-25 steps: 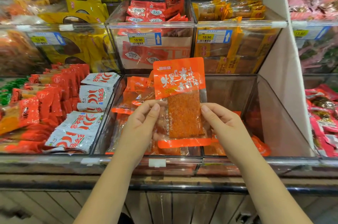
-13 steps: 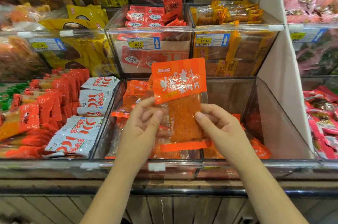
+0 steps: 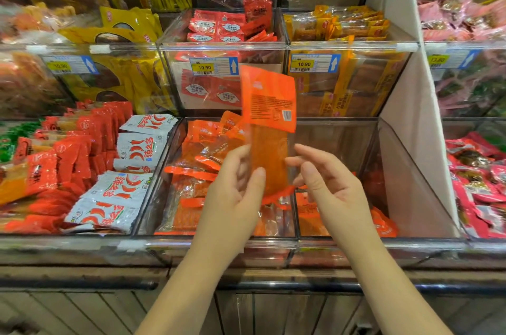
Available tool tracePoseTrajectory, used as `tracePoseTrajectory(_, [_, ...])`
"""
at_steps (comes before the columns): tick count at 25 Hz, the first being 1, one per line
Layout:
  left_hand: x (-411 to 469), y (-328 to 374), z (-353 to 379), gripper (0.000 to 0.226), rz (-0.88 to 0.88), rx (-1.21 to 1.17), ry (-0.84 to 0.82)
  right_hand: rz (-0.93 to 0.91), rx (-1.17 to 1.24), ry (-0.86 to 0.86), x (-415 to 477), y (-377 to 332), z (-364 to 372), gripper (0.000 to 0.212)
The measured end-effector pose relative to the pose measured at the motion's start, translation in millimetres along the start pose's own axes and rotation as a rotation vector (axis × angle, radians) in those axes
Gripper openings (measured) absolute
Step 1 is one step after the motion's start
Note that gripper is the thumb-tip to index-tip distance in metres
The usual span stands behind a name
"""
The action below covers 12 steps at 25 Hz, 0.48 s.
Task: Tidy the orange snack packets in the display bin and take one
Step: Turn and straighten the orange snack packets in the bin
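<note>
Faced a shop wall of tiered clear bins, with price tags (image 3: 204,67) clipped to the upper fronts and white chilli packs (image 3: 137,146) in the bin to the left. Held one orange packet (image 3: 269,104) upright above the display bin (image 3: 405,187), printed back toward the camera, lifted clear of the loose orange packets (image 3: 202,148) heaped mostly in the bin's left half. Pinched its lower see-through part with the left hand (image 3: 232,192), thumb in front, fingers behind. Hovered the right hand (image 3: 331,187) just beside the packet's right edge, fingers loosely spread and gripping nothing; could not tell whether a fingertip touched the film. Judged the packet light, thin and floppy, the film glossy and probably slippery, the flat slab inside likely bendable. Judged it best taken flat across the slab between thumb and fingers, or by a sealed orange end band, without crushing.
</note>
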State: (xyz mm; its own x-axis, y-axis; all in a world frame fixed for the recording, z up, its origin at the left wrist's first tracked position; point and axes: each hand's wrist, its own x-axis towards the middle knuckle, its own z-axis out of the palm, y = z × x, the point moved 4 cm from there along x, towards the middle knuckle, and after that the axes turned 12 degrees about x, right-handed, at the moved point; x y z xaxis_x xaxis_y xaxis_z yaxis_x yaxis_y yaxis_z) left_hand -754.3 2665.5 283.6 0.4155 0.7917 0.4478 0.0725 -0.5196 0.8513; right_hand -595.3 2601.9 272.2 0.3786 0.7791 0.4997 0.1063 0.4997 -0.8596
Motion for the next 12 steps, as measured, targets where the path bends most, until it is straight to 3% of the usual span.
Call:
tracePoseTrajectory(2, [5.5, -16.6, -5.4, 0.032, -0.102, -0.077, -0.029, -0.001, -0.044, 0.087, 1.9, 3.4, -4.1, 0.036])
tracePoseTrajectory(5, [10.4, -33.2, -11.0, 0.036, -0.18, -0.121, -0.088, 0.067, -0.028, 0.041, 3.8, 10.3, -2.7, 0.041])
tracePoseTrajectory(12, [11.3, -39.1, -8.6, 0.033, -0.145, -0.142, -0.115, 0.071, -0.065, 0.002, 6.3, 13.0, -3.3, 0.019])
